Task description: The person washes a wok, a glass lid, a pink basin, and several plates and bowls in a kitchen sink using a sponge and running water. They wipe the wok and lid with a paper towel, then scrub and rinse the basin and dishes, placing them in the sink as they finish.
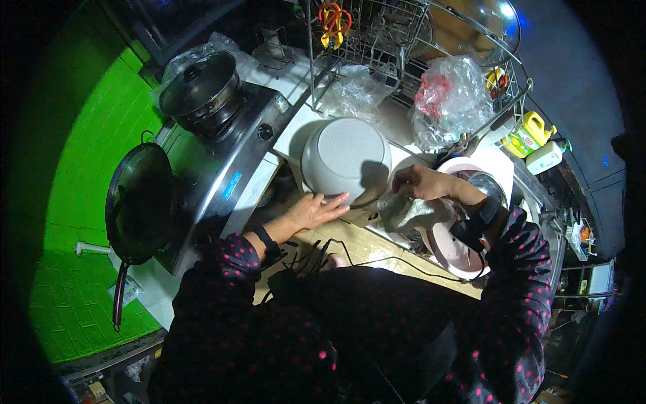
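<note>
A round, light-grey pot or bowl [348,151] is turned with its flat base up, at the counter's front edge. My left hand [315,211] holds its near side, fingers spread over the lower wall; the thumb is hard to make out. In my right hand [421,183] is a grey cloth [416,214], which hangs down just right of the pot. A shadow falls across the pot's right side. Below my right forearm stands a pale pink basin [454,252] with a metal vessel [487,187] partly visible beside the arm.
To the left, a gas stove [222,166] carries a lidded pan [199,91] and a dark wok [141,202] whose handle juts toward me. Behind are a wire dish rack [373,35], clear plastic bags [449,101] and detergent bottles [527,136]. A black cable [373,261] runs across below.
</note>
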The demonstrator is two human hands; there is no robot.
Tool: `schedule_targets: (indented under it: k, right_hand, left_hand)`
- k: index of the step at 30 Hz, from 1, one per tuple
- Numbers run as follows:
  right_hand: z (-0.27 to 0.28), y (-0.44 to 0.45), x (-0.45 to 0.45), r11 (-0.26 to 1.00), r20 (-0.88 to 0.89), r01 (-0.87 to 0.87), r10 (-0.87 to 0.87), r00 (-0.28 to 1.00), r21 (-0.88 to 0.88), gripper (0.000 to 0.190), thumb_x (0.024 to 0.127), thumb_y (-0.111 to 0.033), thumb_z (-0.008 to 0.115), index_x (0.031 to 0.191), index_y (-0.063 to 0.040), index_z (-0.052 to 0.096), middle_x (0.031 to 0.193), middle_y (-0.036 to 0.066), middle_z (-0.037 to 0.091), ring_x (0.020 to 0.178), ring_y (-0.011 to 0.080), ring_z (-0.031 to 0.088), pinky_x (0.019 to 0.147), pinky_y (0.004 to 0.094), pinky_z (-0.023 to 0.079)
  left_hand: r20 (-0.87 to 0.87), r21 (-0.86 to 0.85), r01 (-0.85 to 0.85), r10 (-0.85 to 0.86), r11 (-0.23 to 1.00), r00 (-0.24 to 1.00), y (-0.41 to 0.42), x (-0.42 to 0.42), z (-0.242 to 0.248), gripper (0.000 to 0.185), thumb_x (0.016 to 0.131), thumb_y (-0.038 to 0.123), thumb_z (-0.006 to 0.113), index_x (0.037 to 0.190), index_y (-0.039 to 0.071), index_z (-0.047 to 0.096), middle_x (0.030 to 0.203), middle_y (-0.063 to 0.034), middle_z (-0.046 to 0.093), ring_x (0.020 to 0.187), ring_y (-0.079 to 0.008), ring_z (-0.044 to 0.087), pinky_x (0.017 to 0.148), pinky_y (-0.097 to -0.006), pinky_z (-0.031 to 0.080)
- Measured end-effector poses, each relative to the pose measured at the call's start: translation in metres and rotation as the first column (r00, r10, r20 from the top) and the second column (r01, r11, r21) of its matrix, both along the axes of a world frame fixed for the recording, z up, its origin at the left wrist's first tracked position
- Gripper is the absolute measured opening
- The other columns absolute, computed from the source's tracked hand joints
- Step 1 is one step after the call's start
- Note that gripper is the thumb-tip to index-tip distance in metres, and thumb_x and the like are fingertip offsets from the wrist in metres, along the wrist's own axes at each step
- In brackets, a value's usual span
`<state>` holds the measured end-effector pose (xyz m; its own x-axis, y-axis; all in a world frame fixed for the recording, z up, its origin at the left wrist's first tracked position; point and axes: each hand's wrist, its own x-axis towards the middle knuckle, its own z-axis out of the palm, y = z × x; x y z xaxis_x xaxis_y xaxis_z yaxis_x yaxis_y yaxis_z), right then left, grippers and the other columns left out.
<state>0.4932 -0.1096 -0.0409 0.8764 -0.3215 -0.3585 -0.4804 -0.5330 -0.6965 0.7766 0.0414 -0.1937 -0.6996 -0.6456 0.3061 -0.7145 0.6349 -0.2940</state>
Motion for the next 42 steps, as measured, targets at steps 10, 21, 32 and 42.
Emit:
schedule_targets:
  k: [10,21,32,42]
  right_hand:
    - [-0.083,-0.056,-0.006,0.974,0.192,0.221,-0.210,0.959,-0.038,0.092,0.069,-0.008,0.071,0.142,0.001,0.016,0.094,0.017,0.061,0.083,0.0267,0.060,0.074,0.0367,0.049]
    - [-0.075,-0.035,0.010,0.933,0.318,0.344,-0.359,0.878,0.104,0.097,0.072,-0.003,0.068,0.147,-0.007,0.006,0.127,0.023,0.050,0.114,0.0327,0.053,0.091,0.0365,0.046]
    - [0.060,-0.083,0.065,0.467,0.251,0.385,-0.325,0.912,-0.796,0.051,0.075,-0.023,0.068,0.117,0.000,0.050,0.116,0.021,0.049,0.103,0.0380,0.053,0.082,0.0435,0.048]
    - [0.302,-0.177,0.211,-0.338,0.043,-0.096,-0.381,0.924,-0.936,0.083,0.072,-0.045,0.068,0.141,-0.016,0.034,0.137,0.011,0.043,0.117,0.0237,0.047,0.077,0.0368,0.045]
  left_hand:
    - [-0.742,0.596,-0.342,0.661,0.727,0.112,-0.003,0.011,-0.017,0.042,0.081,0.005,0.057,0.121,0.001,0.042,0.115,-0.0165,0.046,0.108,-0.0288,0.048,0.087,-0.0454,0.043]
    - [-0.587,0.763,0.136,0.766,0.632,-0.262,-0.027,0.034,-0.042,0.070,0.080,-0.013,0.051,0.142,0.010,0.027,0.123,-0.0099,0.047,0.085,-0.0170,0.056,0.057,-0.0268,0.049]
    - [-0.399,0.860,-0.246,0.891,0.446,0.218,-0.141,0.052,-0.016,0.073,0.079,0.022,0.068,0.140,0.004,0.032,0.137,-0.0211,0.039,0.127,-0.0336,0.038,0.104,-0.0395,0.033]
    - [-0.657,0.665,-0.138,0.663,0.734,0.359,-0.054,0.069,0.031,0.062,0.077,0.021,0.070,0.130,0.005,0.044,0.113,-0.0202,0.054,0.094,-0.0265,0.057,0.081,-0.0388,0.046]
